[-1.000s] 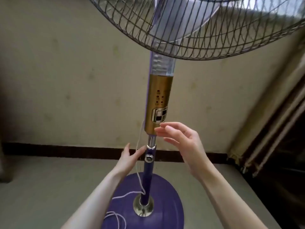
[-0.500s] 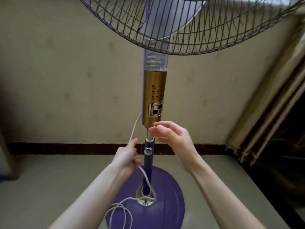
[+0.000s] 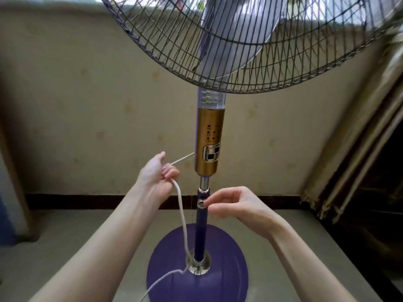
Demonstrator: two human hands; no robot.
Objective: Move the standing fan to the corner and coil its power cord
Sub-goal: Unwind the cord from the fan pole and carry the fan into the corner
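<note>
The standing fan has a round purple base (image 3: 222,280), a purple pole (image 3: 201,234), a gold control housing (image 3: 209,140) and a wire cage (image 3: 250,44) overhead. It stands upright close to the wall. Its white power cord (image 3: 182,219) leaves the back of the gold housing, passes through my left hand (image 3: 157,177), drops to the foot of the pole and trails off to the lower left. My left hand grips the cord left of the pole. My right hand (image 3: 237,208) has loosely curled fingers whose tips touch the pole at its metal knob (image 3: 201,203).
A beige wall with a dark baseboard (image 3: 87,201) runs behind the fan. A folded curtain (image 3: 357,149) hangs at the right, with a dark area below it. Pale floor (image 3: 76,243) lies around the base.
My left hand has closed on the cord and lifted it up and to the left. My right hand has dropped from under the gold housing to the pole's knob.
</note>
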